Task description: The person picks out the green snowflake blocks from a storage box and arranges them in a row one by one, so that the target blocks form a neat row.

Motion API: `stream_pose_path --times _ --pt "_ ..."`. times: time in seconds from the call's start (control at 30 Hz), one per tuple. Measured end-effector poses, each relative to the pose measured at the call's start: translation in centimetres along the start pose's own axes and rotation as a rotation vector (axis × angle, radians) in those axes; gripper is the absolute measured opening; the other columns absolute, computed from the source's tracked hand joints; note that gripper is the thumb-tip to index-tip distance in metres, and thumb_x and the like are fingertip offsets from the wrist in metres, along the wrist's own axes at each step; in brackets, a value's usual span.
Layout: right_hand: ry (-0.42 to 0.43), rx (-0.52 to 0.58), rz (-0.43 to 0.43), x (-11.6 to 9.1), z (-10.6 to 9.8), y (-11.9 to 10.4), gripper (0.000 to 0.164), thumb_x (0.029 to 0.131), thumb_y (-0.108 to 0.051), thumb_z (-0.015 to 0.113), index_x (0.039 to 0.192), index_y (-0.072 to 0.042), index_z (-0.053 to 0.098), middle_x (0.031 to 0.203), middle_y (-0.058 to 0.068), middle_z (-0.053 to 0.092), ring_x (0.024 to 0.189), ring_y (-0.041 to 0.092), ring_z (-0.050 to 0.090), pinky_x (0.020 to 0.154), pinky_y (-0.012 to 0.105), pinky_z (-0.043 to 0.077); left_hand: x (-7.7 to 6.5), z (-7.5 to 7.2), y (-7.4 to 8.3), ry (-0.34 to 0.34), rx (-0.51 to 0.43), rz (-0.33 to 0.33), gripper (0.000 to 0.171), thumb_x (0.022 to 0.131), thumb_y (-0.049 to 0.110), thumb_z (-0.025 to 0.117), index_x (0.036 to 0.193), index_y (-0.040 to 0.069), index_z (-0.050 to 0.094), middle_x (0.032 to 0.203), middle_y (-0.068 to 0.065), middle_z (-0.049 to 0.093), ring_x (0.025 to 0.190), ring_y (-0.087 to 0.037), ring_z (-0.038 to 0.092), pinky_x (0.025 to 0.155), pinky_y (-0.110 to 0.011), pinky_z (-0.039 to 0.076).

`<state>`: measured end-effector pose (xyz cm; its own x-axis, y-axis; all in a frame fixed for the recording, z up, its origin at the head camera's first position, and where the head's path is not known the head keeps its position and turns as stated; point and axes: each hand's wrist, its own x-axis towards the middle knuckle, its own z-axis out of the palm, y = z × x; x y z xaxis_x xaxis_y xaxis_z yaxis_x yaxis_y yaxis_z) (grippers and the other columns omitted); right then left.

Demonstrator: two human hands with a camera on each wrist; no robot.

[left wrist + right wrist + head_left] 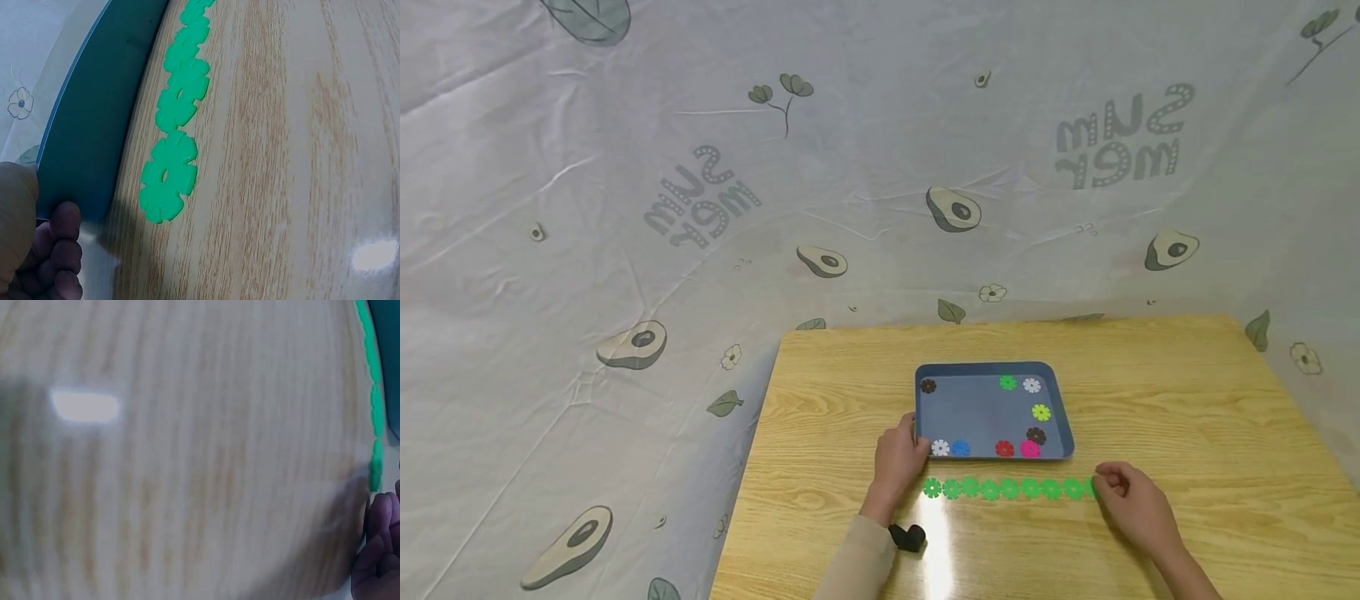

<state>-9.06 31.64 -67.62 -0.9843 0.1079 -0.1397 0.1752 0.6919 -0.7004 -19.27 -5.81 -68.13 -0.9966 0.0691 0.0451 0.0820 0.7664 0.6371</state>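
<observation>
A row of several green notched flower-shaped discs [1009, 488] lies on the wooden table, just in front of a blue-grey tray [977, 417]. My left hand [898, 463] grips the tray by its left edge; in the left wrist view its curled fingers [65, 253] are at the tray's corner. At the row's right end, my right hand [1138, 507] pinches the last green disc [1093, 487], which its fingertips partly cover. In the right wrist view only part of that hand [379, 547] shows at the lower right, beside the row.
Inside the tray lie loose discs, among them a brown one [928, 386], a blue one [960, 448], a red one [1004, 449], a pink one [1030, 449] and a yellow one [1041, 412]. A black object [910, 538] shows by the left wrist. A printed cloth [880, 167] hangs behind the table.
</observation>
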Motion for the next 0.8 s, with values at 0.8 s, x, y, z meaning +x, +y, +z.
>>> stream_pose_path --times 0.8 --pt "0.107 0.004 -0.243 12.6 3.4 -9.2 0.045 0.101 -0.023 0.067 0.131 0.010 0.062 0.111 0.023 0.067 0.088 0.031 0.066 0.074 0.048 0.053 0.0 0.0 0.0 0.007 -0.011 0.008 0.050 0.088 0.013 0.065 0.137 0.003 0.064 0.059 0.003 0.055 0.047 -0.011 0.039 0.046 -0.029 0.032"
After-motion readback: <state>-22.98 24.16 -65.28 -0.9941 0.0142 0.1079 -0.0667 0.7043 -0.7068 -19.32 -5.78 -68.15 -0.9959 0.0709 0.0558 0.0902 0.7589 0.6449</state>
